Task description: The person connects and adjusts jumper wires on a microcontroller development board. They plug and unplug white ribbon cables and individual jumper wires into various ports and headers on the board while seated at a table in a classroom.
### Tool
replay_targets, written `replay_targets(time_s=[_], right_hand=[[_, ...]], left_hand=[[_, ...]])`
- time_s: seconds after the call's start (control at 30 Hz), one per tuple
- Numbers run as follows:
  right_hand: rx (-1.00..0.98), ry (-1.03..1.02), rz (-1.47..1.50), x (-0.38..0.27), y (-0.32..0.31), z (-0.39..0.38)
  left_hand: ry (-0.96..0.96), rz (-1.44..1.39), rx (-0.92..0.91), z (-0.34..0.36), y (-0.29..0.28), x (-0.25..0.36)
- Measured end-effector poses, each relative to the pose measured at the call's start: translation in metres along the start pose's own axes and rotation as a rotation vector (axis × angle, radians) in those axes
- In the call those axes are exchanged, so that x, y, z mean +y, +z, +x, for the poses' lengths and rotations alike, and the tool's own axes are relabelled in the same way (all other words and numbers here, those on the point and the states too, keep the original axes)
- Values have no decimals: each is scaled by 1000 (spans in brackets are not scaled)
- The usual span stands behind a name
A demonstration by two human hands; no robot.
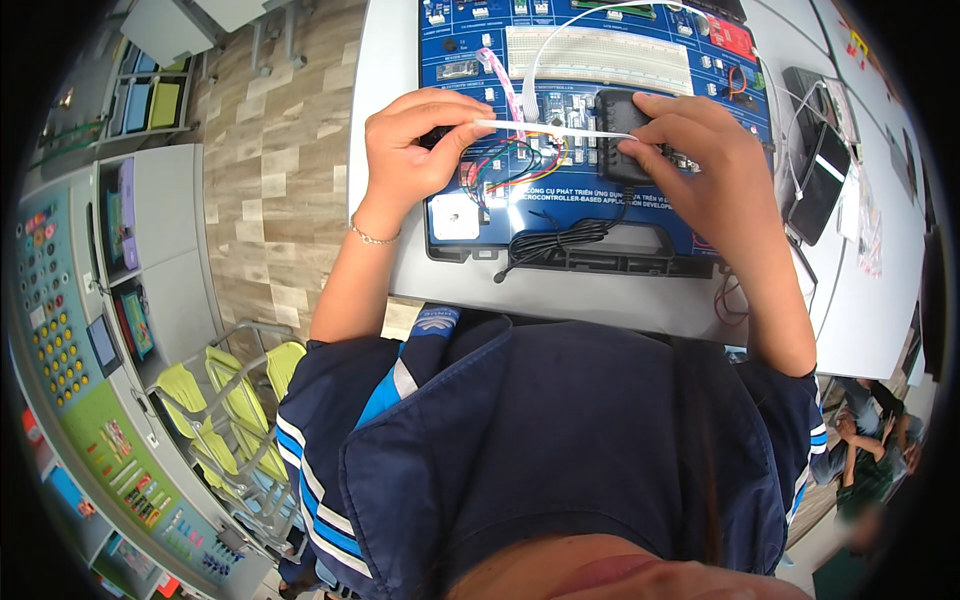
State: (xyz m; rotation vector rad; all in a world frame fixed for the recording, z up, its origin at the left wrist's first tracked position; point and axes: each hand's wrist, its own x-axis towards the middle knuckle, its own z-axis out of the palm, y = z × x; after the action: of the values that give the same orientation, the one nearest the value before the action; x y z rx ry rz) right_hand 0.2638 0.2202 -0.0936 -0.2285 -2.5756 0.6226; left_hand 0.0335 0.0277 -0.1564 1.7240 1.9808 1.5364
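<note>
A thin, flat white strip [560, 130] is stretched almost level between my two hands. My left hand [412, 145] pinches its left end between thumb and fingers. At the other end, the thumb and fingers of my right hand [700, 145] are closed on it. A black power adapter [617, 160] lies right beside and partly beneath my right fingers; whether they touch it I cannot tell. Its black cable [560, 242] is bundled over the near edge of the blue circuit board [660, 225]. Thin coloured wires [520, 165] loop across the board below the strip.
A white breadboard [600, 58] is mounted on the board's far part, with a white flat cable [560, 30] arching over it. A black phone [822, 180] and white cords lie on the table [880, 320] to the right. Green chairs [235, 400] stand at left.
</note>
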Motion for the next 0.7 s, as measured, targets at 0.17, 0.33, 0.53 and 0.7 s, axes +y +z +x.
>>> replay_targets(time_s=[0.17, 0.33, 0.53, 0.7], right_hand=[[2, -18, -24, 0, 0, 0], [147, -3, 104, 3, -10, 1], [515, 255, 387, 22, -50, -27], [781, 696, 189, 74, -84, -65]], left_hand=[[-29, -31, 56, 0, 3, -1], [108, -46, 25, 1, -7, -2], [-165, -145, 208, 4, -10, -3], [-330, -227, 231, 18, 0, -14]])
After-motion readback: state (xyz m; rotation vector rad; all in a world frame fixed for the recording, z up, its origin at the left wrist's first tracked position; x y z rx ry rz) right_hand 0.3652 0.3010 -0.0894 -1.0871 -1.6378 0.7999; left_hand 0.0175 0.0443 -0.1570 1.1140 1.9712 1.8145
